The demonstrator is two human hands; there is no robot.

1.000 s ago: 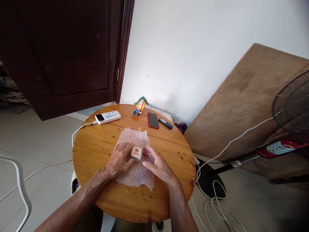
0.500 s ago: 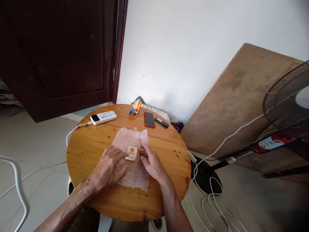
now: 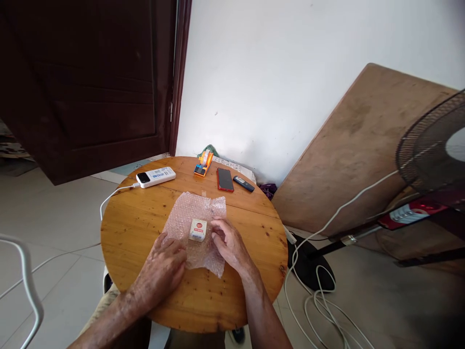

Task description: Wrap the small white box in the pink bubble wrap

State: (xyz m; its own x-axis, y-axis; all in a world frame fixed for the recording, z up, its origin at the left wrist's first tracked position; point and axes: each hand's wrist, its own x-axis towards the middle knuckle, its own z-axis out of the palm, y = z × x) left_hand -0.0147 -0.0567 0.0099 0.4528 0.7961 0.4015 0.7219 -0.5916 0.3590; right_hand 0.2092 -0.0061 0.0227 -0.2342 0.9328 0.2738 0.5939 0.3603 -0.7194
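two hands are seen over one round wooden table (image 3: 145,228), taken as the landmark for all places below.

item: small box (image 3: 198,230), cream with a red mark on top; laid flat near the middle of the table, on the bubble wrap, touched by neither hand as far as can be seen.

item: bubble wrap sheet (image 3: 189,218), clear; spread at the table's middle, its near edge lifted and crumpled.

item: left hand (image 3: 163,269); placed on the near-left part of the sheet, fingers curled loosely over its near edge; whether the edge is pinched cannot be told.

item: right hand (image 3: 227,245); placed just right of the box, fingers bent, the sheet's right edge pinched between the fingertips.

item: white device (image 3: 156,177) with a white cable; laid at the table's far-left edge, the cable hung over the rim.

item: orange tape dispenser (image 3: 203,164); stood at the table's far edge.

item: phone (image 3: 224,179) with a red rim; laid just right of the dispenser.

item: small dark handset (image 3: 243,183); laid at the far-right edge, beside the phone.

item: fan (image 3: 432,150); stood on the floor well right of the table.

item: wooden board (image 3: 359,145); leaned on the wall beyond the table's right side.
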